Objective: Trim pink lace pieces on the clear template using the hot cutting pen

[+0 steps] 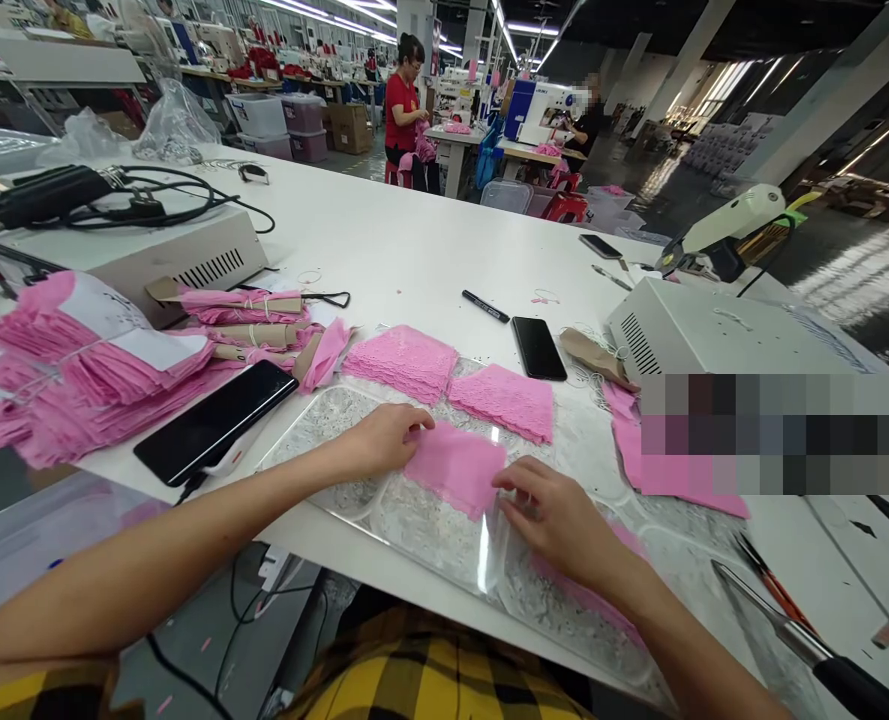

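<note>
A small pink fabric piece (455,467) lies on a clear plastic sheet (429,530) over white lace at the table's near edge. My left hand (380,437) pinches its left edge with curled fingers. At its right edge, my right hand (556,518) presses down with bent fingers. Two stacks of pink lace pieces (403,360) (504,400) sit just beyond the piece.
A black phone (215,420) and a heap of pink bundles (76,370) lie at left. Another phone (538,347) and a marker (485,306) lie mid-table. A grey machine box (714,335) stands right, another (189,255) left. Tools (789,620) lie at near right. People work at far tables.
</note>
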Demonstrator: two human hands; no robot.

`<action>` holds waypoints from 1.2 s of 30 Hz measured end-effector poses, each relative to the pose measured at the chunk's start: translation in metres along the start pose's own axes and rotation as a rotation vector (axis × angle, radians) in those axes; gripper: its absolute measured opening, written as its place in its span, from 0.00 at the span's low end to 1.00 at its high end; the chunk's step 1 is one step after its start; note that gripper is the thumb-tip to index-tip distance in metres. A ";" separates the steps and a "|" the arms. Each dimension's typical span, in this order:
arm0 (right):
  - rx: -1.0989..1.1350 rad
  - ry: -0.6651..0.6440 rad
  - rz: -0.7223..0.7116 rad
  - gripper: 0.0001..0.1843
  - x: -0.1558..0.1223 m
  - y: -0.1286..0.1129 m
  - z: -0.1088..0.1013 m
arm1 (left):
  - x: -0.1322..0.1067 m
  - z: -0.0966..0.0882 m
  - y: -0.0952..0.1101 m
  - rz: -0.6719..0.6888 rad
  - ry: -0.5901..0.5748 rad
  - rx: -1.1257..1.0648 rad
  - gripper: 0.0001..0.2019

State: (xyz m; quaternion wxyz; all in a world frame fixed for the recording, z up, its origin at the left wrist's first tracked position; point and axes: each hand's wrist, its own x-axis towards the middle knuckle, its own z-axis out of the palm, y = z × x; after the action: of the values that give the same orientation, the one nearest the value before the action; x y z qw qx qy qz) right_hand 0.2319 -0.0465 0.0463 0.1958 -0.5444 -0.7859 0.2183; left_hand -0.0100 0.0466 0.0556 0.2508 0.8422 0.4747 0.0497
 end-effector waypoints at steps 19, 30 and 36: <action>-0.170 0.110 -0.289 0.10 -0.014 -0.001 0.022 | -0.010 0.002 -0.007 0.164 0.083 0.164 0.23; -0.179 0.227 -0.402 0.08 -0.020 0.002 0.031 | -0.040 0.025 -0.031 0.522 0.208 0.405 0.24; -0.142 0.377 -0.214 0.13 -0.056 0.015 -0.001 | -0.053 0.026 -0.015 0.491 0.249 0.445 0.21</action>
State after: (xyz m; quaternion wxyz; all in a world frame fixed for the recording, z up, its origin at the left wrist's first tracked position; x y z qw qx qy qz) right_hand 0.2625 -0.0946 0.0347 0.3227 -0.5015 -0.8019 0.0349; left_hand -0.0419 -0.0003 0.0345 -0.0181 0.9527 0.2841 0.1060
